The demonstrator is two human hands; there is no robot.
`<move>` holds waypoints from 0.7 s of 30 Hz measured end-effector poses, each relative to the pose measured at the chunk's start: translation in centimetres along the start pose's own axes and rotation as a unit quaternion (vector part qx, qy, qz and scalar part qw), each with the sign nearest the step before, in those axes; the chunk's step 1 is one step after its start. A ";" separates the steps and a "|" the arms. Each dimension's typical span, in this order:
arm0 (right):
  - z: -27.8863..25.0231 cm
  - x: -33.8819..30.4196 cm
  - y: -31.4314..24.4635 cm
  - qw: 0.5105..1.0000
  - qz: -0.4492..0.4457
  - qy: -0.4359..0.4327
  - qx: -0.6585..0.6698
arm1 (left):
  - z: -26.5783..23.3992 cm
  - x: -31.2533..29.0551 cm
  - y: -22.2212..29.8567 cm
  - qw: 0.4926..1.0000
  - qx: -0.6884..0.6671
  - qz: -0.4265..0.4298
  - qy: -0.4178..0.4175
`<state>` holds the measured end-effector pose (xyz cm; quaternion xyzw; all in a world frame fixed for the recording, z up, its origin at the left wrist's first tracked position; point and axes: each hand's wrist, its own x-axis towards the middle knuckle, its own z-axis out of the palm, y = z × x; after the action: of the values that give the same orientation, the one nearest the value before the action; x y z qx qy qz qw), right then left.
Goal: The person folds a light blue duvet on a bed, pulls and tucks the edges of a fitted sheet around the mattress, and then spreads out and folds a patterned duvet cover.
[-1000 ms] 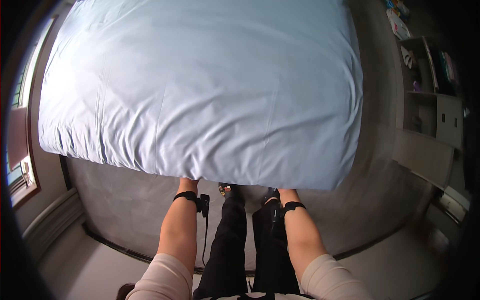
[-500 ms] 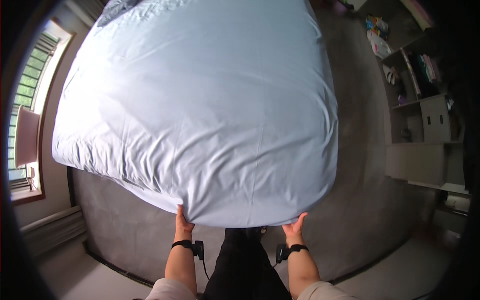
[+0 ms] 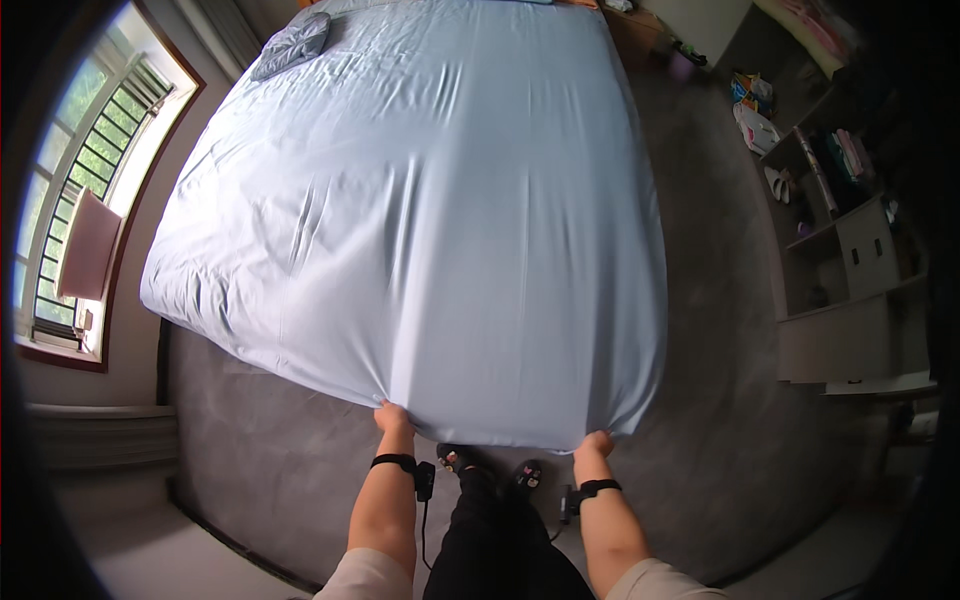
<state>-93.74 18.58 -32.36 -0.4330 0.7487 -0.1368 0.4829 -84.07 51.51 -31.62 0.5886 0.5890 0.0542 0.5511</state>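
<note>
A pale blue bed sheet (image 3: 500, 260) covers the large bed in front of me. My left hand (image 3: 393, 414) is closed on the sheet's near edge, left of centre. Farther right along the same edge, my right hand (image 3: 596, 443) grips the cloth too. Long folds run away from both hands across the taut sheet, and finer wrinkles lie over its left side. My fingertips are hidden under the hem. A grey-blue folded cloth or pillow (image 3: 293, 47) rests at the far left of the bed.
Grey floor (image 3: 715, 300) surrounds the bed. On the right stands a shelf unit (image 3: 835, 335) holding shoes and other items. A barred window (image 3: 100, 150) with a pink basin (image 3: 88, 247) on its sill is at left. My dark shoes (image 3: 456, 457) are below the sheet's edge.
Both hands have closed over the sheet's edge, thumbs no longer raised. The cloth is drawn tighter toward me, with long straight folds. My view has tilted up, showing more of the bed's far end.
</note>
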 end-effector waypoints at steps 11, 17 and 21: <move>-2.0 0.8 2.3 0.987 -0.006 0.137 -0.081 | -0.9 1.2 -2.6 0.992 0.069 0.026 0.103; -2.9 4.4 4.3 0.986 -0.029 0.137 -0.093 | -0.7 1.8 -4.5 0.982 0.165 0.061 0.064; -2.9 5.8 3.6 0.941 0.110 -0.093 0.306 | -1.4 2.1 -4.1 0.985 0.138 0.085 0.056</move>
<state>-98.93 15.57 -36.67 -0.1898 0.6656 -0.2641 0.6717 -87.04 52.66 -35.26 0.7030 0.5685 0.0527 0.4241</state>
